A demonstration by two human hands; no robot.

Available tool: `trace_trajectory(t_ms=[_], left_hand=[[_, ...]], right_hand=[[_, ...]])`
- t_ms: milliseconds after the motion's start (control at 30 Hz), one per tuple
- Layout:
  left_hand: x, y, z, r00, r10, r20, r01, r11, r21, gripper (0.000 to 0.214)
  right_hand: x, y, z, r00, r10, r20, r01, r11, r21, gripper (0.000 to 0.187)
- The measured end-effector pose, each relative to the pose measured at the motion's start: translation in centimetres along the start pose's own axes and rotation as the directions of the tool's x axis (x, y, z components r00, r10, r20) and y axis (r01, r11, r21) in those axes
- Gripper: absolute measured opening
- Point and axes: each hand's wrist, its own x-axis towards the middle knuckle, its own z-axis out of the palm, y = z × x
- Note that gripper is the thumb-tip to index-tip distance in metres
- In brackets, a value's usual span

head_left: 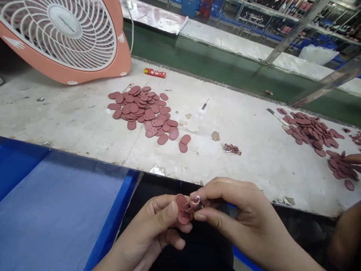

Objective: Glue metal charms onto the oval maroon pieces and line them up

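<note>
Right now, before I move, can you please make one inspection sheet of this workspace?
surface: scuffed white workbench, blue sheet beside its near edge
job's things: red disc and small part, pinched together; left pile of discs; right pile of discs
clutter: white bottle, red packet, small scraps
hands: left hand holds the red disc; right hand pinches the small part
cables: white cord by pink fan
surroundings: green belt, shelves, co-worker's hand
</note>
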Motion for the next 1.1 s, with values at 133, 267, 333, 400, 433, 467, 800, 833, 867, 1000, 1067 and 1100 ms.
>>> trace_trajectory(t_ms=[133, 267, 333, 400, 433, 467, 800, 833, 867, 1000, 1067, 1100], left_hand=[[0.13, -0.15, -0.25, 1.0, 0.004, 0.022, -0.005, 1.0, 0.021, 0.027], [-0.02, -0.13, -0.1, 0.999, -0.007, -0.038, 0.008, 0.999, 0.032, 0.027], [-0.12, -0.04, 0.1, 0.999, -0.02, -0.048, 0.021, 1.0, 0.02, 0.028], [-0.2, 0.05, 0.3, 0.998, -0.028, -0.05, 0.029, 1.0, 0.009, 0.028], [-0.23, 0.1, 0.38, 0.998, -0.028, -0.054, 0.029, 1.0, 0.006, 0.028], [-0.24, 0.13, 0.44, 0.998, -0.027, -0.056, 0.027, 1.0, 0.003, 0.028], [0.25, -0.36, -0.15, 1.0, 0.003, -0.001, -0.003, 1.0, 0.01, 0.026], [0.28, -0.43, -0.24, 1.0, 0.004, 0.001, -0.004, 1.0, 0.01, 0.026], [0.29, -0.47, -0.3, 1.0, 0.0, -0.003, 0.0, 1.0, 0.012, 0.026], [0.09, -0.26, -0.22, 0.999, -0.025, -0.034, 0.026, 0.999, 0.024, 0.027], [-0.04, -0.07, -0.07, 0.999, -0.029, -0.043, 0.03, 0.999, 0.018, 0.027], [-0.08, -0.01, -0.01, 0.998, -0.032, -0.044, 0.033, 0.999, 0.012, 0.027]], right_hand=[[0.19, -0.32, -0.22, 1.0, -0.016, 0.02, 0.016, 1.0, -0.02, 0.013], [0.29, -0.62, -0.31, 0.996, -0.048, 0.071, 0.051, 0.998, -0.043, 0.016], [0.26, -0.68, -0.32, 0.994, -0.061, 0.086, 0.067, 0.995, -0.072, 0.016], [0.24, -0.68, -0.33, 0.993, -0.073, 0.095, 0.082, 0.992, -0.092, 0.015], [0.25, -0.68, -0.33, 0.991, -0.084, 0.1, 0.093, 0.991, -0.096, 0.014], [0.27, -0.67, -0.32, 0.99, -0.089, 0.107, 0.099, 0.99, -0.097, 0.014], [0.59, -0.82, -0.33, 0.986, -0.101, 0.136, 0.115, 0.988, -0.105, 0.019], [0.61, -0.85, -0.33, 0.985, -0.102, 0.138, 0.117, 0.987, -0.107, 0.019], [0.63, -0.89, -0.34, 0.985, -0.102, 0.142, 0.118, 0.987, -0.109, 0.02], [0.57, -0.94, -0.41, 0.981, -0.087, 0.175, 0.113, 0.983, -0.143, 0.016], [0.54, -0.94, -0.4, 0.978, -0.093, 0.188, 0.125, 0.977, -0.17, 0.015], [0.56, -0.94, -0.36, 0.977, -0.097, 0.19, 0.132, 0.974, -0.182, 0.015]])
